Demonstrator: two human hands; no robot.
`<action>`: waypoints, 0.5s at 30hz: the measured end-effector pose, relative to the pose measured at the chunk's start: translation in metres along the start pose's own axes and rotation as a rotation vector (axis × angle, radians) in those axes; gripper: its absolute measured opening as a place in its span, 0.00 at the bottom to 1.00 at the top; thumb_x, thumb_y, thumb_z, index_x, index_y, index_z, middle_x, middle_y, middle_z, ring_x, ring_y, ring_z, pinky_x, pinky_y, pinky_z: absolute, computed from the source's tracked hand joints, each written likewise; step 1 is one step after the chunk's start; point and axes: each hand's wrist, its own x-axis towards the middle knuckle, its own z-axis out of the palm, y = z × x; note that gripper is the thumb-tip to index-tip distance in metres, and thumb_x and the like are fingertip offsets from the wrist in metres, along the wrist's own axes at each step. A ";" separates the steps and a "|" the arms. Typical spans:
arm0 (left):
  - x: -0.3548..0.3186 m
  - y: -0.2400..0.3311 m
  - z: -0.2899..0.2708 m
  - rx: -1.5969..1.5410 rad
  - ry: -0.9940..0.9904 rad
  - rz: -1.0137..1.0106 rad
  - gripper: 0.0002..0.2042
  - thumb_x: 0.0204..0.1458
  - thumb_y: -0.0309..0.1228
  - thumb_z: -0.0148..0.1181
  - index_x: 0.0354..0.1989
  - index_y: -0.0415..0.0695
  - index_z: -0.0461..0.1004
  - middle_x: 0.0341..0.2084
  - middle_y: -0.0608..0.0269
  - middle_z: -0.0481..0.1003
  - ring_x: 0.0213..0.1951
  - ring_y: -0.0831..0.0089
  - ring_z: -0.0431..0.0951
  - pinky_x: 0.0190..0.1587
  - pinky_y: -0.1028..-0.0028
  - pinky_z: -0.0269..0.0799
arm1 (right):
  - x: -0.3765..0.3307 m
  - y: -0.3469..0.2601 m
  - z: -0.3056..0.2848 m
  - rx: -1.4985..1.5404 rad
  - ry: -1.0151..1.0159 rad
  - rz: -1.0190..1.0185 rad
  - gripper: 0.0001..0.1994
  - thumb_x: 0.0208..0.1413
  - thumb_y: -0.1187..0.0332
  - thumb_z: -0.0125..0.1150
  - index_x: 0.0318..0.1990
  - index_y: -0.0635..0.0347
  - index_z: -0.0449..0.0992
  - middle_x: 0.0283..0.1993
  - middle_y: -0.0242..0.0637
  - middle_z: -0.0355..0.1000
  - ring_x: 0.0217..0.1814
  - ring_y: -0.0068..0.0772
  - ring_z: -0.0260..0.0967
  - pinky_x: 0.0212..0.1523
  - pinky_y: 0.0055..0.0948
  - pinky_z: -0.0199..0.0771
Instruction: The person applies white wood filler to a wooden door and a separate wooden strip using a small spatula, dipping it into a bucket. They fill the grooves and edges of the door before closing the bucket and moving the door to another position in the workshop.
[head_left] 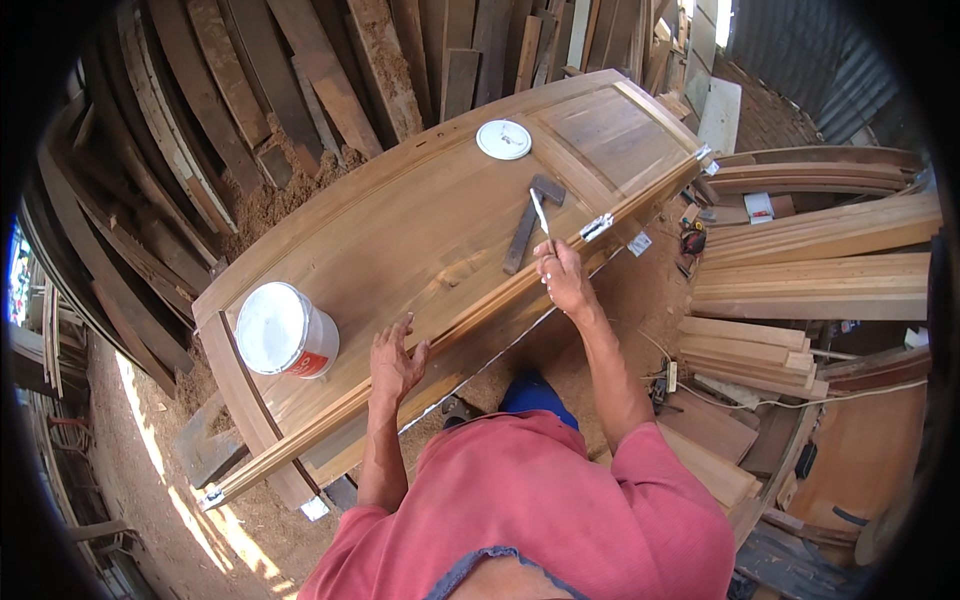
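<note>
A panelled wooden door (400, 230) lies slanted in front of me. My right hand (565, 280) is closed round the lower end of a thin, white-coated stick-like tool (540, 210); its exact kind is unclear. The tool points up over a hammer (522, 235) resting on the door. White paste smears the fingers. Beside that hand, a white-coated hinge-like patch (597, 227) sits on the door's near edge. My left hand (397, 360) has its fingers apart at the near edge and holds nothing. To its left stands a white bucket (285, 330), apart from the hand.
A round white lid (503, 140) lies on the door's far side. Planks (330, 80) lean along the back, with sawdust (290, 160) among them. Stacked boards (815, 275) fill the right side. More white patches mark both ends of the door's near edge.
</note>
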 end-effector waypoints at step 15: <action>0.001 0.019 0.025 0.207 0.099 -0.727 0.30 0.60 0.41 0.57 0.68 0.40 0.61 0.42 0.50 0.79 0.45 0.48 0.78 0.52 0.56 0.71 | 0.406 0.189 0.007 -0.922 0.139 -0.056 0.31 0.61 0.46 0.58 0.45 0.76 0.77 0.45 0.63 0.77 0.53 0.62 0.74 0.53 0.54 0.73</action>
